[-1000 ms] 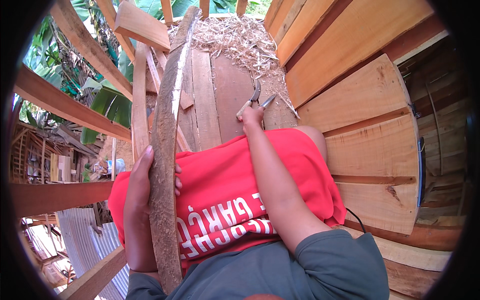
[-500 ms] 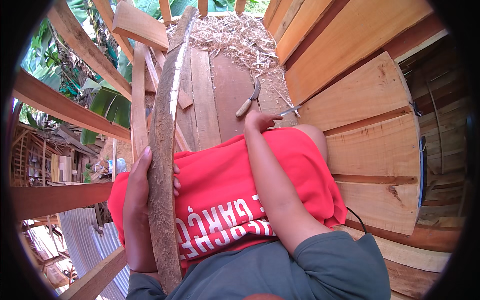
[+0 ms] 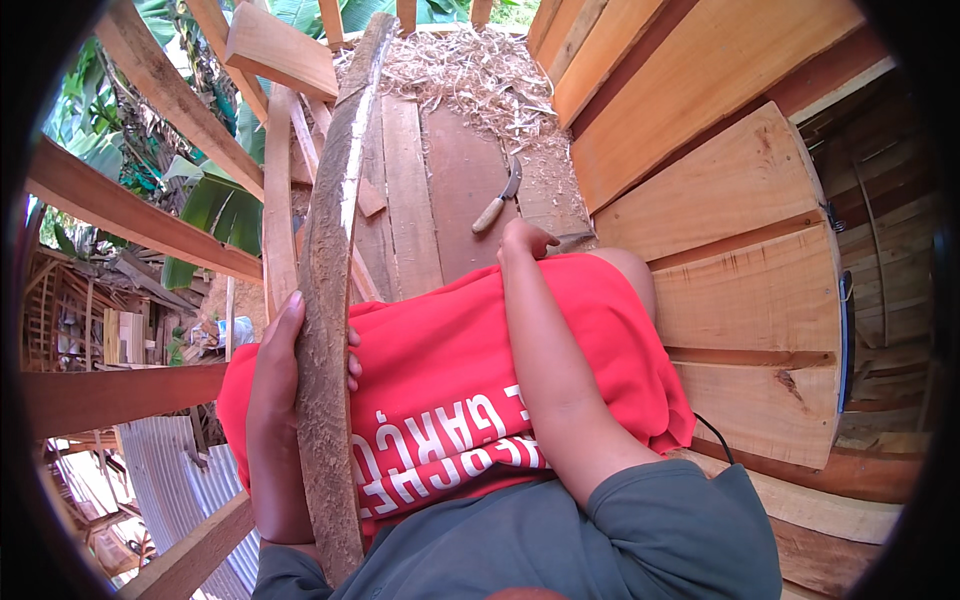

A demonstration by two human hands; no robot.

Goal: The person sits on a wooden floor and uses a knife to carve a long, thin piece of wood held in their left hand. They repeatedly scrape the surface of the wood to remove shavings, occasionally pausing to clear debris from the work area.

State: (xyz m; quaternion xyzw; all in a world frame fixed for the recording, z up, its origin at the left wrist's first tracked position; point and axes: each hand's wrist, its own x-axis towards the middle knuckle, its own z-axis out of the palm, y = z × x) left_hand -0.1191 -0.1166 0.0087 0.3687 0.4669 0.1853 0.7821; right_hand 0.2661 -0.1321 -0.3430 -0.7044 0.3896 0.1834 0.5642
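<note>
A long, rough-barked wooden plank [image 3: 325, 380] stands lengthwise over my lap, its pale cut edge facing right. My left hand [image 3: 285, 345] is wrapped round it, thumb on the left side and fingertips on the right. Beyond my red-covered lap, my right hand [image 3: 527, 240] is low by my right knee with curled fingers. From its fingertips a thin dark blade [image 3: 574, 242] points right, seemingly a knife; its handle is hidden in the hand. Just past that hand, a curved knife [image 3: 500, 200] with a wooden handle lies on the floorboards.
Wood shavings [image 3: 470, 75] are heaped at the far end of the plank floor. A boarded wall [image 3: 740, 270] closes in the right side. Along the left run slanting rails [image 3: 150, 225], with a loose wood block [image 3: 282, 52] near the plank's top.
The thin blade by my right hand has dropped from an upward slant to nearly level and looks darker. My right hand has shifted slightly. The plank and my left hand stay put.
</note>
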